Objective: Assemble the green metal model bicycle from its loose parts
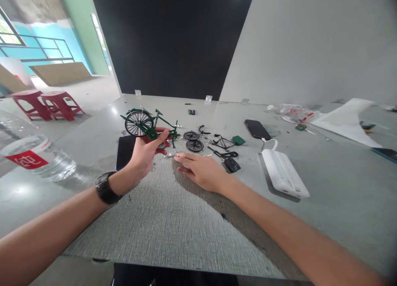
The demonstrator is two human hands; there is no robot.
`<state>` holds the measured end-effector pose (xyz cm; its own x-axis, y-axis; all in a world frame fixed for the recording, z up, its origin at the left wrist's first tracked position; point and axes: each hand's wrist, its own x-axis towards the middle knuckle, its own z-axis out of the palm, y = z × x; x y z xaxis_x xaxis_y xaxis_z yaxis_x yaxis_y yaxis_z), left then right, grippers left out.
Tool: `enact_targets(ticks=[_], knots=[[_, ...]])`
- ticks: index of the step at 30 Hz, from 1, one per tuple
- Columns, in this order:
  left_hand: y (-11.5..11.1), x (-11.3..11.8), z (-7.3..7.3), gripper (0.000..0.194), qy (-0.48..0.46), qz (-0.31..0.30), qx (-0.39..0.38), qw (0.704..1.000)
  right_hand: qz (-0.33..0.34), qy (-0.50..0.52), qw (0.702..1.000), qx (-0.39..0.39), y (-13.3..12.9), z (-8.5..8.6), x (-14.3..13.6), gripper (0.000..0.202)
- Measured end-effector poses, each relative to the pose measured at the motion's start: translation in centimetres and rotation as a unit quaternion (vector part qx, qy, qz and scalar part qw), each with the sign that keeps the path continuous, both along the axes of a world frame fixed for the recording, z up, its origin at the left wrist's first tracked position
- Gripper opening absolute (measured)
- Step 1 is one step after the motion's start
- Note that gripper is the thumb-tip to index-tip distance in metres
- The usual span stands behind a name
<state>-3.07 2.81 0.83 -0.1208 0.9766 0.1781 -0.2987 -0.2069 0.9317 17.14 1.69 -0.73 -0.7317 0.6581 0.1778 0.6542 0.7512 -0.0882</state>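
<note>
My left hand (146, 153) is closed around a green model bicycle (151, 129), held tilted above the table. A black spoked wheel sits at its rear; its front fork, at the right, shows no wheel. My right hand (201, 169) is low over the table, fingers stretched forward and a little apart. Its fingertips are beside small silvery parts (170, 155), and I cannot make out whether they touch. Just beyond lie two loose spoked wheels (194, 145), a thin dark curved part (203, 130) and a dark bicycle frame (223, 143) with a green piece (238, 140).
Right of my right hand are a black block-like piece (232, 165), a phone (257, 129) and a white power bank (284, 172) joined by a cable. A large water bottle (40, 158) stands at left. Another dark phone-like slab (124, 152) lies partly behind my left hand.
</note>
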Motion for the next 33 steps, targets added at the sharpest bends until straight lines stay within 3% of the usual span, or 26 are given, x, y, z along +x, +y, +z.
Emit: enact_targets(ticks=[12,22,24,27,30,33], knots=[[0.2,-0.3,-0.5,0.031,0.032,-0.053,-0.024,0.998,-0.032,0.123,0.991,-0.035,0.3,0.6,3.2,0.034],[-0.7,0.5,-0.5,0.029,0.075,-0.097,-0.013,0.992,-0.066,0.134,0.986,-0.069,0.1,1.3,3.8,0.026],[-0.9,0.7,-0.6,0.027,0.087,-0.108,-0.005,0.990,-0.075,0.192,0.974,-0.096,-0.3,1.5,3.6,0.032],[-1.3,1.0,-0.8,0.023,0.119,-0.143,0.017,0.982,-0.099,0.321,0.927,-0.167,-0.9,1.5,2.8,0.042],[-1.7,1.3,-0.9,0.019,0.144,-0.182,0.034,0.972,-0.098,0.392,0.890,-0.213,-1.3,1.2,1.9,0.038],[-1.9,1.4,-0.9,0.020,0.158,-0.183,0.047,0.969,-0.093,0.430,0.871,-0.217,-1.4,1.1,1.5,0.031]])
